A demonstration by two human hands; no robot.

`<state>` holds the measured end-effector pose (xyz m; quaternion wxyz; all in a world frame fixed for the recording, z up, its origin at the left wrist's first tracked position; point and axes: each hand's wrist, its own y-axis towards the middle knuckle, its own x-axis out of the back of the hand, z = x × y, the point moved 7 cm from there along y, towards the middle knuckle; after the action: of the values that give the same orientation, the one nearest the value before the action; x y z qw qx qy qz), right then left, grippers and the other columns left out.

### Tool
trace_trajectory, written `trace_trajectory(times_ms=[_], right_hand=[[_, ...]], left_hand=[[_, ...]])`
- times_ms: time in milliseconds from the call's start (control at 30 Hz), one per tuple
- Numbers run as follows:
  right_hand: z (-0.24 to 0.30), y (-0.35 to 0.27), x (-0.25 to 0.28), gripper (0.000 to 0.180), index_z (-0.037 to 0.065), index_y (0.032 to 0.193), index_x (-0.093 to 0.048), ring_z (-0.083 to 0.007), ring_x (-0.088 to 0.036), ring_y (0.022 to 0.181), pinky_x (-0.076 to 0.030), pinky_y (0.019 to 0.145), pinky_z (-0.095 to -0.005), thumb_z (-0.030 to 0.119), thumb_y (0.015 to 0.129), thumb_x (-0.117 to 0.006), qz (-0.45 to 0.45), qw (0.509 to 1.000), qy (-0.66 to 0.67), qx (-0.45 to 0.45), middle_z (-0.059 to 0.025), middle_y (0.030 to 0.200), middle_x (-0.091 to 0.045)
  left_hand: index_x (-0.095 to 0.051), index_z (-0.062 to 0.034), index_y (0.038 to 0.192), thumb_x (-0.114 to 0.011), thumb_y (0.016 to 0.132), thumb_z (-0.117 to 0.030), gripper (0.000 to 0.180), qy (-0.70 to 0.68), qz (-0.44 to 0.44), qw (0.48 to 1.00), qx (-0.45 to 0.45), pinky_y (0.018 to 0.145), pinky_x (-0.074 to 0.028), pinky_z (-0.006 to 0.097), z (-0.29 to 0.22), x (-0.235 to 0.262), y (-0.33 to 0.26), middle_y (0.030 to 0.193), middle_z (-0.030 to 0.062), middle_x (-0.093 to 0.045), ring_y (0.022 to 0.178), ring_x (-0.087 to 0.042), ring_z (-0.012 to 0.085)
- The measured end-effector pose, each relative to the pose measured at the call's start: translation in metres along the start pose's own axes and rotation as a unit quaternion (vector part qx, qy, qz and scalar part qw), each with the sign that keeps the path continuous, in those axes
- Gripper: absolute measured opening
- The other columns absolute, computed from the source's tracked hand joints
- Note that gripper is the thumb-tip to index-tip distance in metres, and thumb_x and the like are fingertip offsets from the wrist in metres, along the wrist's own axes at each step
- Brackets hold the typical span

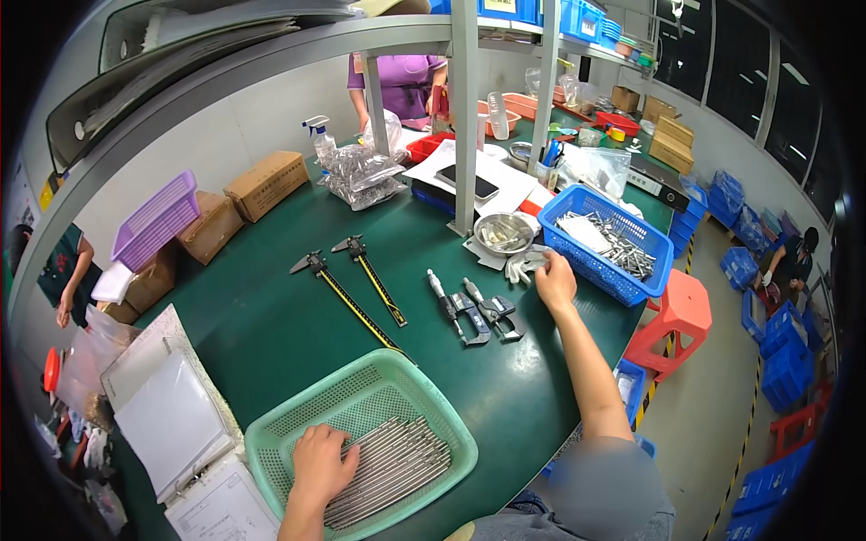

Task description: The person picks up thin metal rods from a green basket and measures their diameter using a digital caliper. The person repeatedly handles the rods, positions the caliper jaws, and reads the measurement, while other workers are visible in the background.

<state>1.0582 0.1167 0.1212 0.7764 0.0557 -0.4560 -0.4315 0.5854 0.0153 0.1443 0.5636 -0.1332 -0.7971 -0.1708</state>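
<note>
My left hand (pixel 324 466) rests in a green plastic basket (pixel 280 413), thumb apart from the fingers, on the left part of a layer of thin metal rods (pixel 401 469). The rods lie side by side. My right arm reaches forward to a white glove (pixel 523 266), and my right hand (pixel 556 281) is closed at its edge; the fingertips are partly hidden. Close by stand a metal bowl (pixel 503 234) of small parts and a blue basket (pixel 604 279) full of metal pins. Two micrometers (pixel 460 311) (pixel 494 311) and two calipers (pixel 338 293) (pixel 374 279) lie left of that hand.
An open binder (pixel 176 419) lies left of the green basket. A shelf post (pixel 465 135) rises from the green table (pixel 244 298). Bagged parts (pixel 361 176), a phone (pixel 469 182) and cartons (pixel 264 185) stand farther back. A red stool (pixel 672 325) is at the right. Other people work nearby.
</note>
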Motion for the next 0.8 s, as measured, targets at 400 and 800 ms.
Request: trace_trajectory(times_ms=[400, 800], right_hand=[[0.021, 0.018, 0.028, 0.018, 0.008, 0.084, -0.058, -0.0329, -0.060, 0.074, -0.047, 0.066, -0.0432, 0.022, 0.072, -0.057, 0.041, 0.992, -0.108, 0.046, -0.0153, 0.078, -0.062], [-0.077, -0.013, 0.294, 0.038, -0.003, 0.059, -0.056, -0.0155, -0.048, 0.042, -0.039, 0.045, -0.0326, 0.031, 0.075, -0.062, 0.011, 0.994, -0.097, -0.039, -0.0103, 0.045, -0.048]], left_hand=[[-0.063, -0.0035, 0.080, -0.062, 0.068, -0.021, 0.021, 0.000, -0.026, 1.000, -0.013, 0.071, -0.043, 0.038, 0.005, 0.007, -0.004, 0.080, 0.0103, -0.057, 0.081, -0.053, 0.0277], [-0.061, -0.0018, 0.080, -0.062, 0.069, -0.019, 0.020, -0.032, -0.027, 0.997, -0.067, 0.071, -0.042, 0.038, -0.012, 0.007, -0.001, 0.080, 0.0120, -0.056, 0.082, -0.052, 0.0295]])
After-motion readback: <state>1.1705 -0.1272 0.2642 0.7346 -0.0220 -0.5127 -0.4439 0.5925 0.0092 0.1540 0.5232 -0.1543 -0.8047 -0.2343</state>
